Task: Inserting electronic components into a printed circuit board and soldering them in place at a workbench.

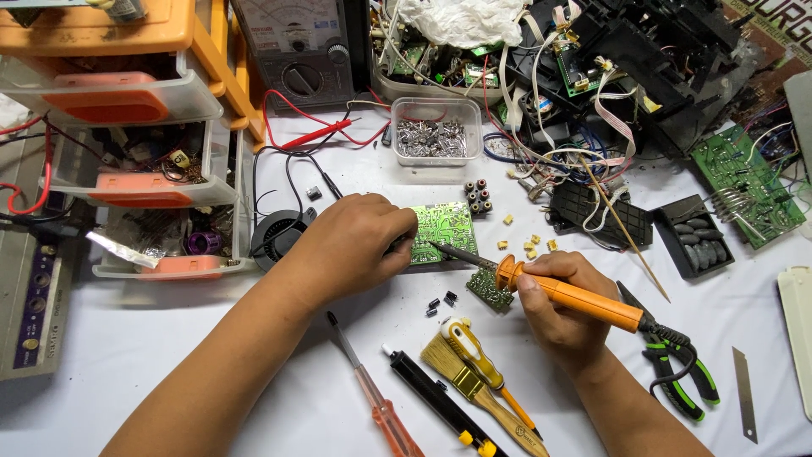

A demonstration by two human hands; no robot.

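The left hand (351, 245) presses down on the edge of a flat green circuit board (446, 230) that lies on the white table (169, 355), with the fingers curled onto it to keep it from sliding. The right hand (554, 309) is closed tight around the orange handle of a soldering iron (558, 292), and the thin metal tip touches the green board near its bottom edge. The board looks light, thin and stiff, and it could probably crack or get scratched, so holding it by the bare edges seems best. The iron looks light too, but its metal end is likely hot, so only the orange handle is safe to grab. A small dark green board piece (490, 290) sits just beside the right hand. Behind the board stands a clear plastic tub (436, 129) full of small shiny metal parts. On the left, a stack of clear drawers with orange handles (135, 186) holds wires and little parts. A black tray (695, 237) on the right holds grey oval pieces. A paintbrush with a wooden handle (478, 389) and green pliers (677, 364) lie near.
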